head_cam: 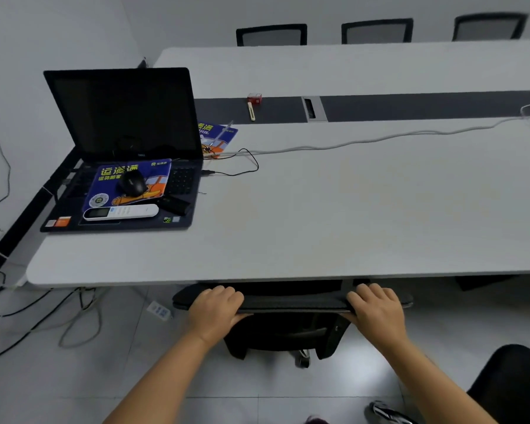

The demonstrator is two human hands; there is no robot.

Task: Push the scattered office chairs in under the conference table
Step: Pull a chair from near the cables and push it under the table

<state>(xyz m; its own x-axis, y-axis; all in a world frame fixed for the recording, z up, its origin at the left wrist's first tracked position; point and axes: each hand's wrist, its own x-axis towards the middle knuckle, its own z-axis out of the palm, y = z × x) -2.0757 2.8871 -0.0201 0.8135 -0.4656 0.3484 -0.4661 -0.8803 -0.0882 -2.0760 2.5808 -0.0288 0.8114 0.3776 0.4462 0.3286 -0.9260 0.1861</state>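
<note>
Chair (291,304) backrest top sits clasped between left hand (215,310) and right hand (377,310).

Long white desk (349,209) with dark centre strip, open laptop (126,148) at left end, blue mouse pad (218,136) beside it, white cable (380,137) trailing across, small red box (254,98) and pen-like stick (251,111) on strip.

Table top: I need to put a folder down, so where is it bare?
The table is bare from the laptop rightward, between the white cable and the near edge above the chair. The far strip before the three chairs is free too. The laptop corner is crowded.
</note>
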